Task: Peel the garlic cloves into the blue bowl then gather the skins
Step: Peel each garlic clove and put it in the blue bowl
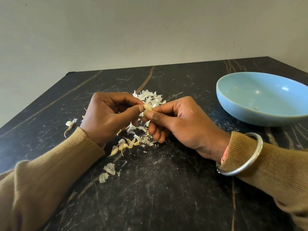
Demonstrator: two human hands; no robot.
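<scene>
One small pale yellow garlic clove (148,108) is held above the desk, well to the left of the round, shallow light-blue bowl (270,95). Both hands have it. The left hand (106,117) pinches one end between thumb and forefinger. The right hand (181,124) pinches the other end the same way, its remaining fingers curled under.

A heap of thin white papery skins (150,97) lies on the desk directly behind the clove, also left of the bowl, and more flakes are scattered under the hands. Farther from the bowl, on the near side of the hands, a cluster of about four unpeeled cream cloves (126,145) lies together (they overlap, so the count is not certain). One more clove with a long curled tail (69,125) lies alone, farthest left from the bowl. Two larger pieces of loose skin (110,169) lie nearest the person.

The single bowl holds only one tiny pale bit (255,107), low on its inner wall.

Everything sits on a black, pale-veined marble desk (150,205). Both arms wear ribbed tan sleeves (50,172), and one silver bangle (250,164) circles the right wrist, nearer the person than the bowl.
</scene>
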